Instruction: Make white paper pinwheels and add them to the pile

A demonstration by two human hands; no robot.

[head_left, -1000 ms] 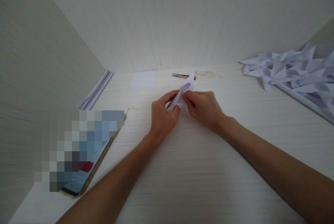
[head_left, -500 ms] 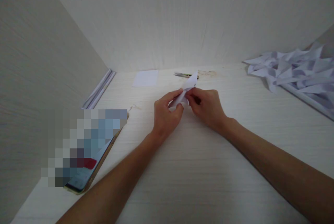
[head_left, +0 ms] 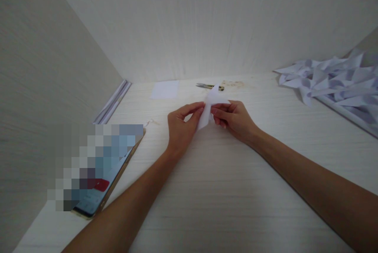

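A small folded white paper piece (head_left: pixel 210 105) is held just above the pale wooden desk (head_left: pixel 224 190), near its middle. My left hand (head_left: pixel 180 127) pinches its left edge between thumb and fingers. My right hand (head_left: pixel 233 118) grips its right side with the fingertips. The paper stands partly upright, its pointed tip aimed away from me.
A phone (head_left: pixel 99 182) with a lit screen lies at the left. A blank white paper square (head_left: pixel 164 89) and small scissors (head_left: pixel 208 86) lie by the back wall. A heap of folded white paper shapes (head_left: pixel 336 80) fills the right side. White strips (head_left: pixel 112 101) lean along the left wall.
The paper has been unfolded wider and turned more upright between my hands. My left fingers have spread and my right hand has rotated palm-up a little.
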